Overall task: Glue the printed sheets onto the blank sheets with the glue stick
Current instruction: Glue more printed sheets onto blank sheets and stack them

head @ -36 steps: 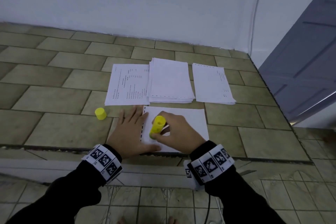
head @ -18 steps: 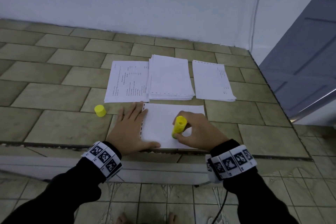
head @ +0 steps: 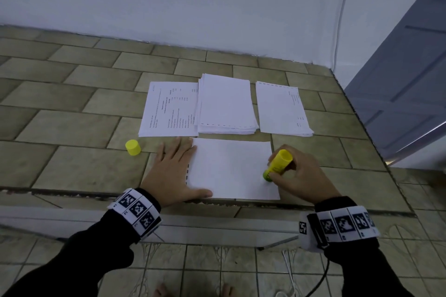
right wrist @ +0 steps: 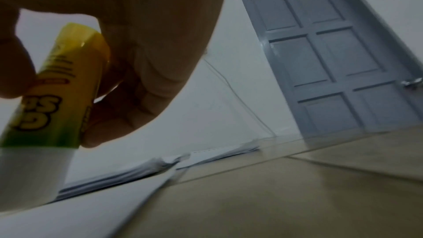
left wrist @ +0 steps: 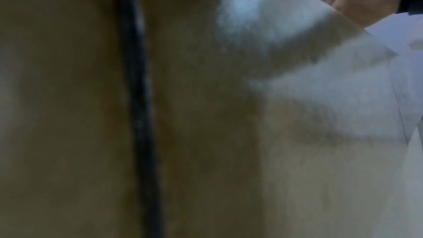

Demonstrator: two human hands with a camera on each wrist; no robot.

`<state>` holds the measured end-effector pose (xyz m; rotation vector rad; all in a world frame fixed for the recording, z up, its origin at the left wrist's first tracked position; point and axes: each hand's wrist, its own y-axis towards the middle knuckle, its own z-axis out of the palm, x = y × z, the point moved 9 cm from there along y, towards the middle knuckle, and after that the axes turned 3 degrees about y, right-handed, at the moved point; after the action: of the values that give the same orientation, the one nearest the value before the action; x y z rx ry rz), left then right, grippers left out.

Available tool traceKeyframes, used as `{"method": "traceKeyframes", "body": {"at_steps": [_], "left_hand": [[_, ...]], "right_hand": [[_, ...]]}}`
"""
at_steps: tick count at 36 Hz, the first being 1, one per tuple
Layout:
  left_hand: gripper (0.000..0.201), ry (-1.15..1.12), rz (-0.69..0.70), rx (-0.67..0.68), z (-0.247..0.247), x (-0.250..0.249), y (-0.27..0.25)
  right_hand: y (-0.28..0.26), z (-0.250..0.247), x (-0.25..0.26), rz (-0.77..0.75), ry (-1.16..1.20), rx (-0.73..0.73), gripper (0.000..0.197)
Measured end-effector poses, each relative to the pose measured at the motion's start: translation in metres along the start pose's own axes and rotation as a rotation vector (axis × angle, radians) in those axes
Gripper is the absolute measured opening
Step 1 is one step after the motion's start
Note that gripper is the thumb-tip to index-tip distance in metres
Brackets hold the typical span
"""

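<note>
Tiled ledge by grey door (head: 410, 79); my left hand (head: 173, 171) flat, pinning blank sheet (head: 229, 166) left edge; right hand (head: 301, 176) pinching glue stick (head: 277, 164), tip down near right edge; risk: overrunning onto tile, or sheet buckling.

Counter (head: 79, 128): glazed olive-tan tile, faintly mottled, dull sheen, dark grout lines. Blank sheet (head: 229, 169): matt white paper, smooth, perforated along its left edge. Centre stack (head: 225, 103) and printed sheet (head: 170, 108): the same matt paper, the latter bearing black print. Glue stick (head: 277, 164): glossy yellow plastic barrel with a printed label, shading to green at the lower end. Cap (head: 133, 147): smooth yellow plastic. Door (right wrist: 325, 57): grey painted panels, satin finish, with a shiny metal handle (right wrist: 413, 82). Sleeves (head: 96, 248): black matt cloth.
</note>
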<state>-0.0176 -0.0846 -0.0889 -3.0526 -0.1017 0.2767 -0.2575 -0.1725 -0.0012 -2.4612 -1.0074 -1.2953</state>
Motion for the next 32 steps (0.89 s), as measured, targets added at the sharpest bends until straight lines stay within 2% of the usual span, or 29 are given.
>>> {"method": "traceKeyframes", "body": {"at_steps": [5,9,15,21,26,32], "left_hand": [[0.136,0.016,0.001,-0.002,0.0,0.0,0.0],[0.138,0.024,0.01,0.0,0.001,-0.003,0.0],[0.147,0.013,0.026,-0.005,-0.001,-0.004,0.001],[0.141,-0.004,0.025,-0.017,0.002,-0.001,0.002],[0.133,-0.014,0.027,-0.039,0.0,-0.001,0.001],[0.139,0.006,0.012,-0.013,-0.002,-0.002,0.001]], "right_hand": [[0.019,0.043,0.033,-0.058,0.112,0.093,0.035],[0.033,0.086,0.052,-0.107,0.141,0.185,0.025],[0.041,0.125,0.067,-0.131,0.079,0.299,0.02],[0.048,0.13,0.078,-0.158,-0.017,0.373,0.022],[0.073,0.128,0.069,-0.114,-0.081,0.385,0.026],[0.111,0.117,0.053,-0.049,-0.17,0.336,0.027]]}}
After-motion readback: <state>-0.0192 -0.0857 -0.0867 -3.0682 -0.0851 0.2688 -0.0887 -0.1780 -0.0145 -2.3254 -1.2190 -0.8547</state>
